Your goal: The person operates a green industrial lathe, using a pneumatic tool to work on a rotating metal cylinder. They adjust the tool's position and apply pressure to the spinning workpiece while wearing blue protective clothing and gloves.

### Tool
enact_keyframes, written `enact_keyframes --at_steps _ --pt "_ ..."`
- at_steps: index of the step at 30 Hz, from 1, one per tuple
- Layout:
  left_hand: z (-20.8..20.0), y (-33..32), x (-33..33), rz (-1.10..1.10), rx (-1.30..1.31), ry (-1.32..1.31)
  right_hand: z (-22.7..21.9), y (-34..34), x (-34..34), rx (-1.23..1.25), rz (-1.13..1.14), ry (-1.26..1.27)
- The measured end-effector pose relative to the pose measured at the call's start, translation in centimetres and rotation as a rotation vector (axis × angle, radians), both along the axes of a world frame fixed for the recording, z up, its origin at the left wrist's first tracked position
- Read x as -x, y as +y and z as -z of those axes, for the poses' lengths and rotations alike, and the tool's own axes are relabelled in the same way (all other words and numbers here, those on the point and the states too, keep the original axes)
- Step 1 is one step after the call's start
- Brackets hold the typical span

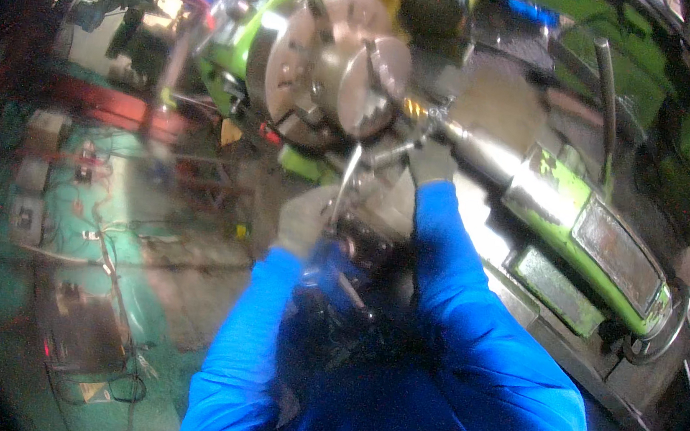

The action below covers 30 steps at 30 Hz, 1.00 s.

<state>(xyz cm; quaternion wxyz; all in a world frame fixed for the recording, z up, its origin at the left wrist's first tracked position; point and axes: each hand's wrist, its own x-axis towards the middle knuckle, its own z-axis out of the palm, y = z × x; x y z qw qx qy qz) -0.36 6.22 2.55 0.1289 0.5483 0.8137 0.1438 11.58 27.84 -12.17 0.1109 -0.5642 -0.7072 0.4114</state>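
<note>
While the left hand (304,218) is closed around a metal wrench (347,180), the right hand (432,161) is pressed against the brass workpiece (414,107) beside the lathe chuck (339,68).

Machine workshop: green metal lathe (579,232) with steel chuck (335,67), grimy concrete floor (178,282).

dim, motion-blurred, fisheye-bent edges, dark vignette, glare top left

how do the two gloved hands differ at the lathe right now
The left hand sits lower and nearer the person, wrapped around a thin metal lever; the right hand reaches further in, close to the small brass-coloured part by the chuck. Whether the right hand grips anything is unclear. Both wear pale gloves and blue sleeves.
</note>
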Motion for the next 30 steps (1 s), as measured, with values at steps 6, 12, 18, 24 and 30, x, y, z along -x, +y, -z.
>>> enact_keyframes --at_steps 6,12,18,24,30 --pt "0.8 -0.6 0.6 0.031 -0.152 -0.04 1.5 1.1 0.5 -0.037 -0.101 0.011" --pt "0.9 -0.5 -0.1 -0.014 -0.165 -0.007 6.4 2.4 1.8 0.041 -0.18 0.039" --pt "0.7 -0.1 0.1 -0.018 -0.098 -0.02 13.8 1.7 4.9 -0.411 -0.1 0.01" --pt "0.7 0.4 0.2 -0.049 -0.033 -0.044 11.2 1.1 5.6 -0.377 -0.059 0.047" --pt "0.6 -0.1 0.4 -0.062 0.073 0.049 8.3 1.7 6.3 -0.283 -0.024 0.137"
